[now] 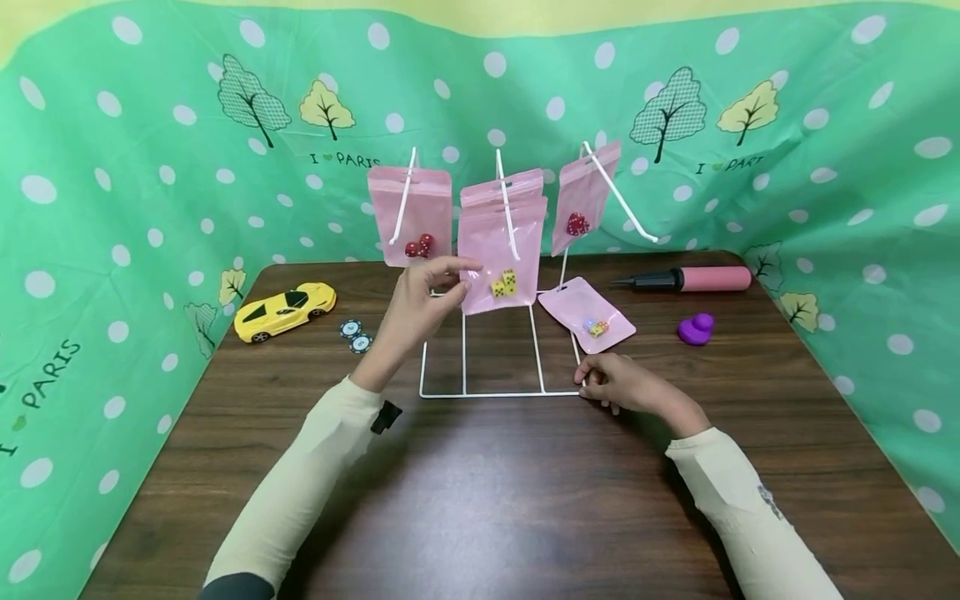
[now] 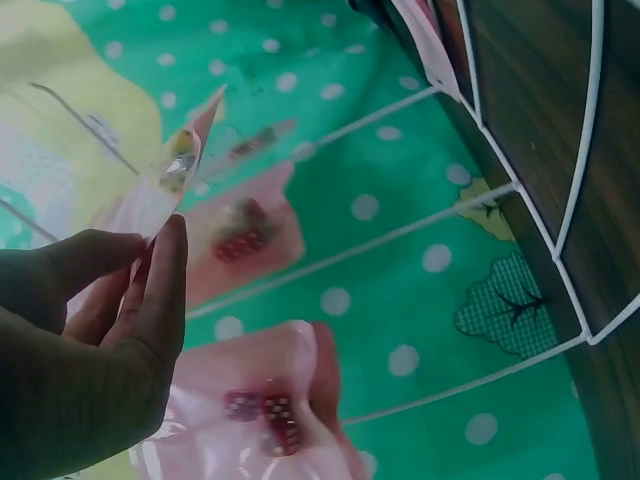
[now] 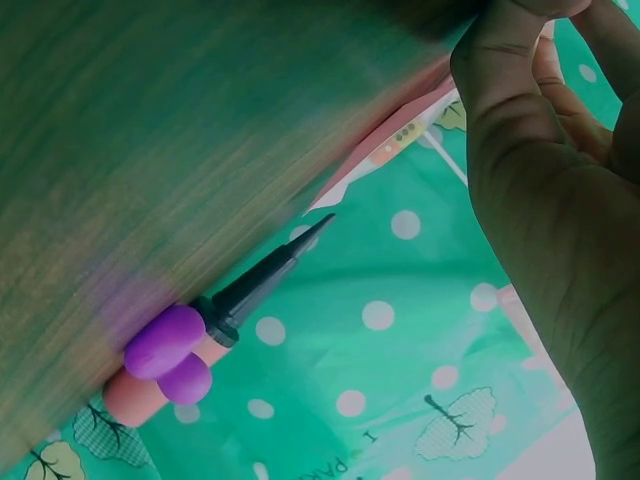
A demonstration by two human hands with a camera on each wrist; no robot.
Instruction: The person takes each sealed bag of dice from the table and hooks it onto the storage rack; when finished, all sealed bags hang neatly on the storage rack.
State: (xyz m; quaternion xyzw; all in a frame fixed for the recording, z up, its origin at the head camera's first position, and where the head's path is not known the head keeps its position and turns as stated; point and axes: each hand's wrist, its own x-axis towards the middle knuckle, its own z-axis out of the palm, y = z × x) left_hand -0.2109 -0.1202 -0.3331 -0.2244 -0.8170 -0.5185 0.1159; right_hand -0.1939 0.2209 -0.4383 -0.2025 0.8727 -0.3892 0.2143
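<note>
My left hand (image 1: pixel 416 308) pinches the left edge of a pink zip bag (image 1: pixel 491 242) with yellow dice (image 1: pixel 504 284) in it. That bag hangs on the middle prong of a white wire rack (image 1: pixel 501 395), in front of another pink bag. In the left wrist view, thumb and fingers meet on the bag's edge. My right hand (image 1: pixel 637 387) grips the rack's front right base corner; its fingertips are hidden in the right wrist view. Pink bags with red dice hang on the left prong (image 1: pixel 402 196) and right prong (image 1: pixel 618 196).
A pink bag with small coloured dice (image 1: pixel 588 317) lies over the base's right side. To the left are a yellow toy car (image 1: pixel 285 312) and two poker chips (image 1: pixel 356 335). A pink hand pump (image 1: pixel 712 279) and a purple rubber duck (image 1: pixel 696 329) lie right.
</note>
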